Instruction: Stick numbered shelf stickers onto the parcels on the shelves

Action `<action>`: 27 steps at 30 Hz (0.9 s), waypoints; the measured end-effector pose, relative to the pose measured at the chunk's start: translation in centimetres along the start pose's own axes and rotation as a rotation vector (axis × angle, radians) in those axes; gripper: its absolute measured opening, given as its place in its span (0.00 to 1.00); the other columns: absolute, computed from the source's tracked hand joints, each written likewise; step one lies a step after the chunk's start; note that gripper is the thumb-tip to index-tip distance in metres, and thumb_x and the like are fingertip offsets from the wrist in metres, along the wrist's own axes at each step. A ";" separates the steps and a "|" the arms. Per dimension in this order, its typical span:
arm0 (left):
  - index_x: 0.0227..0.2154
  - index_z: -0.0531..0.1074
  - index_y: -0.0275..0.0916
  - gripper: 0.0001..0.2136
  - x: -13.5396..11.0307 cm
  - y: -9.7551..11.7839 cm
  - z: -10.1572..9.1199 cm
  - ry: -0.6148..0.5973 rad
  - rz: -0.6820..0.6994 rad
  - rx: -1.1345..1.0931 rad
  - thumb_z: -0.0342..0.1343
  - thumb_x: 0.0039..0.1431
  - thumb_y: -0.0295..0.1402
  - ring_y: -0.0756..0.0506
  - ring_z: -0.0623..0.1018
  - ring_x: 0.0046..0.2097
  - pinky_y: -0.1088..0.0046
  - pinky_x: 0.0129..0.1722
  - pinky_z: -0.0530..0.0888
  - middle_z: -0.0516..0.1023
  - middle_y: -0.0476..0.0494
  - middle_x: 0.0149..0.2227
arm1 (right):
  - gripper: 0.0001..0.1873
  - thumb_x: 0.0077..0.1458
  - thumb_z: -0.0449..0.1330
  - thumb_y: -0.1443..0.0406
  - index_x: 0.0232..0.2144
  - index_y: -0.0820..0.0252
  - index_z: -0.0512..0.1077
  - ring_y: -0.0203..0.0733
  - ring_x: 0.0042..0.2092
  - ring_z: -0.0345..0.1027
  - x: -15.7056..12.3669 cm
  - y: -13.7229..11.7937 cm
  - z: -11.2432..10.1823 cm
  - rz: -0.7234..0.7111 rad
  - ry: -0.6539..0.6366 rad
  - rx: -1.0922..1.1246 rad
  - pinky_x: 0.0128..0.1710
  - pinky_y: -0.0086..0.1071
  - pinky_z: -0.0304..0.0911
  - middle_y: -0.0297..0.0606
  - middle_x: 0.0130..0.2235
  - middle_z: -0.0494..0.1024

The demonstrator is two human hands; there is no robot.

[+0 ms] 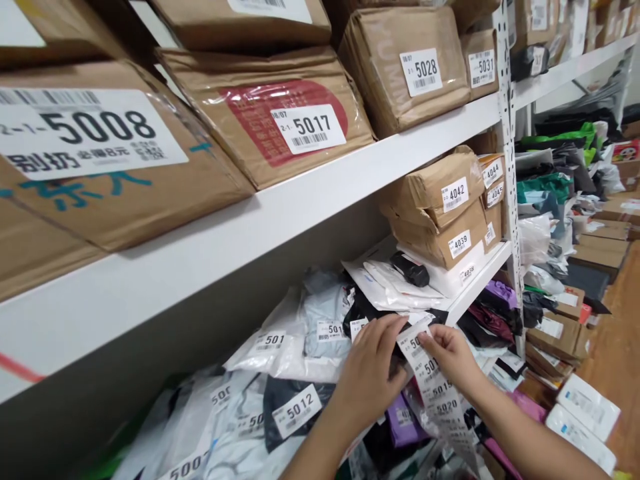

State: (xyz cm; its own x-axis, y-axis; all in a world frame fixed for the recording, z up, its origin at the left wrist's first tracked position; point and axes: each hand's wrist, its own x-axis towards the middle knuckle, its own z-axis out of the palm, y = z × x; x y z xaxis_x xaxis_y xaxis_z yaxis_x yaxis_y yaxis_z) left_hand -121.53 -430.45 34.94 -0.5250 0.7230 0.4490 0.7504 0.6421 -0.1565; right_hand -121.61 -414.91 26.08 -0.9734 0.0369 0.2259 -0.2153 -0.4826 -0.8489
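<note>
My right hand [453, 353] pinches a long white strip of printed number labels [436, 393] near its top, thumb over one label. The strip hangs down and shows numbers such as 5019 and 5020. Just left of it is my left hand [373, 367], its fingers stretched toward the strip's top edge and its thumb apart from them. Whether its fingertips touch the strip I cannot tell. Beneath both hands lie bagged parcels, among them a dark one with a 5012 label [297, 410], a white one [285, 333] and a purple one [404, 420].
A white shelf edge [320, 170] runs diagonally above my hands, carrying cartons such as one labelled 5017 [300, 123]. Cartons labelled 4042 [445, 190] stand on the lower shelf behind my hands. A white perforated post [510, 200] rises at right. More boxes [560, 333] line the wooden floor [615, 340].
</note>
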 end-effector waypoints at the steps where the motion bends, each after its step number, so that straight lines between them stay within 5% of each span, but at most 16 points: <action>1: 0.59 0.62 0.41 0.30 0.0 -0.1 0.4 0.025 0.004 0.004 0.50 0.50 0.22 0.41 0.73 0.53 0.57 0.55 0.72 0.74 0.40 0.53 | 0.32 0.39 0.64 0.36 0.18 0.59 0.66 0.30 0.20 0.50 0.2 0.2 0.2 -0.007 0.027 -0.036 0.20 0.27 0.50 0.27 0.16 0.62; 6: 0.54 0.70 0.46 0.26 -0.3 -1.3 1.8 0.042 0.086 -0.038 0.47 0.54 0.19 0.44 0.76 0.49 0.58 0.56 0.71 0.79 0.46 0.47 | 0.36 0.41 0.61 0.35 0.12 0.57 0.54 0.29 0.21 0.42 0.7 0.4 0.5 -0.078 0.131 -0.168 0.20 0.27 0.42 0.24 0.15 0.51; 12: 0.52 0.73 0.43 0.21 -0.8 -1.2 1.3 0.061 0.010 -0.150 0.43 0.60 0.23 0.43 0.77 0.50 0.56 0.57 0.71 0.80 0.42 0.48 | 0.31 0.38 0.66 0.38 0.24 0.60 0.70 0.33 0.22 0.56 0.0 0.2 0.1 0.030 -0.005 -0.020 0.24 0.28 0.54 0.30 0.20 0.68; 16: 0.50 0.73 0.42 0.15 -0.4 -0.1 0.7 0.050 -0.185 -0.250 0.46 0.65 0.33 0.40 0.78 0.49 0.57 0.52 0.74 0.80 0.40 0.46 | 0.30 0.42 0.64 0.38 0.23 0.59 0.69 0.33 0.23 0.56 -0.3 0.1 0.3 -0.058 0.025 -0.089 0.24 0.29 0.54 0.30 0.20 0.67; 23: 0.35 0.69 0.42 0.09 0.7 0.6 1.9 0.134 -0.301 -0.104 0.46 0.67 0.38 0.43 0.77 0.38 0.63 0.41 0.74 0.78 0.46 0.34 | 0.32 0.47 0.62 0.42 0.15 0.56 0.53 0.31 0.23 0.43 0.2 0.5 0.8 -0.202 0.215 -0.294 0.22 0.28 0.44 0.24 0.17 0.50; 27: 0.34 0.69 0.41 0.10 1.4 1.0 2.5 0.114 -0.353 0.078 0.45 0.68 0.34 0.42 0.77 0.38 0.62 0.42 0.72 0.76 0.45 0.33 | 0.29 0.41 0.66 0.42 0.18 0.57 0.61 0.31 0.22 0.46 0.3 0.5 0.4 -0.074 0.094 -0.207 0.22 0.28 0.44 0.25 0.18 0.56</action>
State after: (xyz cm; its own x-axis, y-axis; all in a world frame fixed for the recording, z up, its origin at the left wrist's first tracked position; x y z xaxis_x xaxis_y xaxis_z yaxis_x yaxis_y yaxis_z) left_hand -122.50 -428.22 33.24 -0.6946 0.4240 0.5812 0.4964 0.8672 -0.0394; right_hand -122.00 -415.48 25.87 -0.9552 0.1519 0.2540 -0.2885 -0.2863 -0.9137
